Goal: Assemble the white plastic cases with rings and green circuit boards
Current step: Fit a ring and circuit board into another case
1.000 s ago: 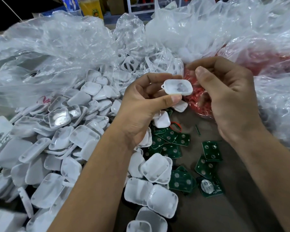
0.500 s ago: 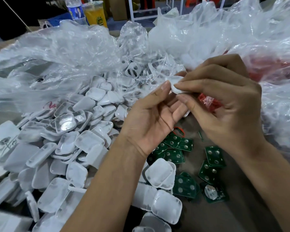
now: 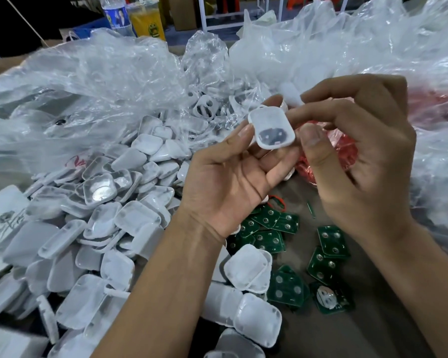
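Observation:
My left hand [image 3: 225, 182] holds a white plastic case [image 3: 271, 127] between thumb and fingertips, open side towards me, with a dark insert showing inside it. My right hand [image 3: 360, 161] is just right of the case, fingers curled, its index fingertip touching the case's right edge. Whether it pinches anything is hidden. Several green circuit boards [image 3: 269, 239] lie on the table below my hands. A red ring [image 3: 276, 202] lies beside them. A clear bag of red rings [image 3: 329, 156] sits behind my right hand.
A big heap of white cases [image 3: 109, 223] covers the table's left side. Crumpled clear plastic bags [image 3: 101, 81] fill the back and right. A water bottle [image 3: 115, 15] and a cup of yellow drink [image 3: 146, 19] stand beyond them.
My hands were pressed together over the case half a second ago. Now they have parted a little, and the case is turned with its open side facing me.

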The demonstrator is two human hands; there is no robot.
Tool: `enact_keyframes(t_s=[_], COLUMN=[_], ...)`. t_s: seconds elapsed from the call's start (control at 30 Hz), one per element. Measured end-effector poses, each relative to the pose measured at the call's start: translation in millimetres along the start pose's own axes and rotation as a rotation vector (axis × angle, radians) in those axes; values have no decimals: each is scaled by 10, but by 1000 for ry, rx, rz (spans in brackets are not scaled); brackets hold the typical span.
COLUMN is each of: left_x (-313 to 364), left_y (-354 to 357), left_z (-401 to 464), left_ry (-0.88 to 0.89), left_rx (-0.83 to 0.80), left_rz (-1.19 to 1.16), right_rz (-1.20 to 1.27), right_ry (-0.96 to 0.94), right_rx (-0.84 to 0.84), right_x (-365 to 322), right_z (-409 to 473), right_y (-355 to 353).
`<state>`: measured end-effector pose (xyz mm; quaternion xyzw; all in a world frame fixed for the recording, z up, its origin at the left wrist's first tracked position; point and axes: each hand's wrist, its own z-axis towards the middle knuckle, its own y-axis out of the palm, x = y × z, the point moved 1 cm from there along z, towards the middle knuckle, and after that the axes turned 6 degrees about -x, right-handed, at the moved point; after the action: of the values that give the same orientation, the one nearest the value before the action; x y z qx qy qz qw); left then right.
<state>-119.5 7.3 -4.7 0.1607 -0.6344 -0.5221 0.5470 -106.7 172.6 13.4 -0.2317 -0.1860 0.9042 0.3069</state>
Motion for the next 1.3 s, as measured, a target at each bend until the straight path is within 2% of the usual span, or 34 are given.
enact_keyframes(t_s=[0.43,0.57,0.67,0.73,0.8,0.87,0.93,1.1,1.3], left_x=[18,77,184,243,277,294,301,286,283], left_y=[19,29,4,-22,-31,-40,-47,-50,-55], left_z=[-3,-16,-40,-56,-68,-75,-74,-69,-75], left_ry=[23,64,128,178,220,252,269,269,268], left_rx=[19,17,48,84,111,138,152,159,148], left_rz=[-4,-6,-79,-129,-168,-191,-201,-197,-223], right_rz=[-31,-12,106,183,179,25,-136,-54,133], right_ry=[-41,5,87,138,224,305,317,377,626], right_rx=[-94,-79,-98,-258,-586,-906,-1033,-994,-657], right_x=[-41,-25,-7,13,22,42,77,82,221], right_z=[14,22,17,8,-19,-58,-85,-110,-86], right_y=[22,38,14,14,61,130,165,203,102])
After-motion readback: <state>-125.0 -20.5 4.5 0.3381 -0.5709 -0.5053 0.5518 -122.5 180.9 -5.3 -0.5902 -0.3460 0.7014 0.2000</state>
